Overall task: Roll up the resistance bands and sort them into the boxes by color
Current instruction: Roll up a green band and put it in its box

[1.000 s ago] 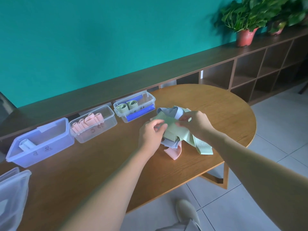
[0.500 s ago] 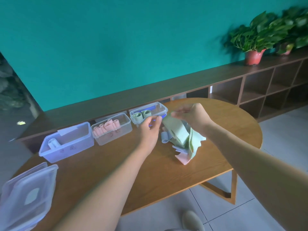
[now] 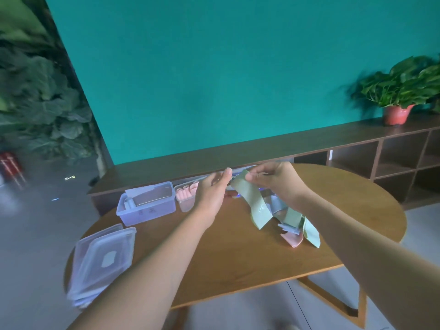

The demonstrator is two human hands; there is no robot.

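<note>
Right hand [image 3: 276, 179] pinches top end of green band [image 3: 250, 201], lifted above table [image 3: 238, 258]. Left hand [image 3: 212, 191] just beside, fingers straight, holding nothing. Pink rolls box [image 3: 187, 192] far left.

Green resistance band [image 3: 253, 206] hanging below the right hand [image 3: 277, 181], printed mark reading roughly "30", sideways and blurred, purple box [image 3: 147, 206] left of the left hand [image 3: 212, 194], two front-wall marks, illegible

A teal wall [image 3: 214, 79] rises behind a long dark wooden cubby shelf [image 3: 392, 160], which carries a red-potted plant [image 3: 397, 113]; grey tiled floor [image 3: 423, 225] lies beneath.
</note>
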